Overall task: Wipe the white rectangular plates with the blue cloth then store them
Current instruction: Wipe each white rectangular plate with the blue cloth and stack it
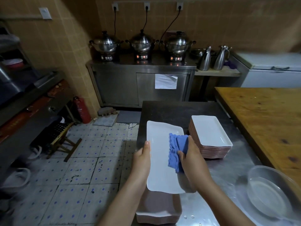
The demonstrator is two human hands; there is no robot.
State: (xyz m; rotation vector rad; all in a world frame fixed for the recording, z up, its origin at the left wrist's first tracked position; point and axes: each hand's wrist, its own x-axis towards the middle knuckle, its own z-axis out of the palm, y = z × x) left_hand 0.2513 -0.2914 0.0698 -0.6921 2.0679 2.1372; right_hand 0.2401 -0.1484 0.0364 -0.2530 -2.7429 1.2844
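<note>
My left hand [142, 158] grips the left long edge of a white rectangular plate [158, 160], held above the steel counter's left edge. My right hand [190, 156] holds the folded blue cloth [176, 150] against the plate's right side. A stack of several white rectangular plates [211, 136] with pink undersides stands on the counter just right of my right hand. Under the held plate, at the counter's near left, lies another stack of plates [158, 207] turned pink side up.
The steel counter [216, 185] carries a clear round bowl [268, 194] at the near right. A wooden table [263, 115] adjoins it on the right. Beyond stands a steel cabinet [141, 84] with three electric pots. Tiled floor and a folding stool [63, 137] lie to the left.
</note>
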